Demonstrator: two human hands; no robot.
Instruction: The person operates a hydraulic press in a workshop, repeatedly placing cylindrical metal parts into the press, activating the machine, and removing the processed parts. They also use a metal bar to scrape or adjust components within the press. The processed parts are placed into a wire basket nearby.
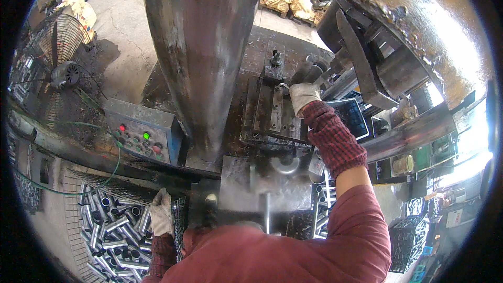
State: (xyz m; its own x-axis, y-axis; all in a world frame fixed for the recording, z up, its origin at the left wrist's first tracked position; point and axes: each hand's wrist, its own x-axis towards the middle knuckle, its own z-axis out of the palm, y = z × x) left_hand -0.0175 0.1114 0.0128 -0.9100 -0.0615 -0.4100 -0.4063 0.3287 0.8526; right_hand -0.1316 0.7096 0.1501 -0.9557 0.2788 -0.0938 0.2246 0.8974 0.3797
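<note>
My right arm, in a red sleeve with a checked cuff, stretches forward to the machine. My right hand (304, 97) wears a pale glove with dark, grimy fingers. It is beside a steel fixture block (276, 110), its fingers curled round something dark that I cannot make out. Low on the left, my gloved left hand (161, 213) is at the side of a wire mesh basket (73, 215). Its fingers are too unclear to tell whether they hold anything. Shiny metal tubes (118, 230) fill that basket in a jumbled heap.
A thick steel column (201, 47) rises ahead of me. Left of it stands a control box (141, 131) with lit red and green lamps, and farther left a caged fan (63, 73). A tablet-like screen (348, 118) sits beyond my right forearm. Heavy machine parts (367, 63) hang above.
</note>
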